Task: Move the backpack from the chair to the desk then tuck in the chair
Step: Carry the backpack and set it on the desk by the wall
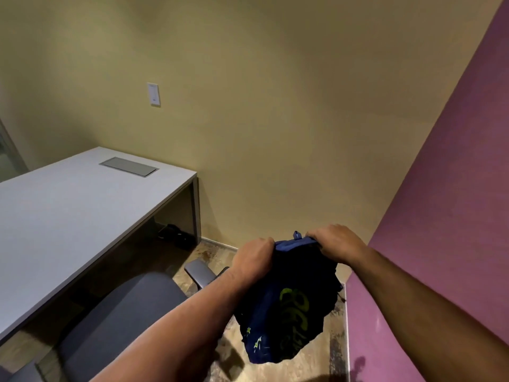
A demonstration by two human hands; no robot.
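left grip (254,257) curled tight on top left corner of backpack (289,301), fingers wrapped over the blue top edge. right grip (334,242) clamped on top right corner of same edge, knuckles up. both forearms reaching in from bottom of view, bare. backpack held up in the air between the two grips, hanging down limp, dark navy with lighter blue top band and small loop sticking up at the top, lime green lettering on the front, small green marks low on the left side. not touching chair or tabletop, hanging over floor to the right of the chair. chair (115,318) grey, seat cushion just left of and below left forearm, armrest (199,272) near left wrist. seat bare, chair pulled out from the tabletop. tabletop (68,216) white, at left, well apart from backpack, with grey rectangular cable hatch (129,166) set in far end. dark items (176,235) on the floor under the tabletop by its end panel, can't tell what. floor (303,362) tan mottled. beige wall (261,119) behind with white wall switch (153,94). purple wall (440,230) at right, close beside right forearm.
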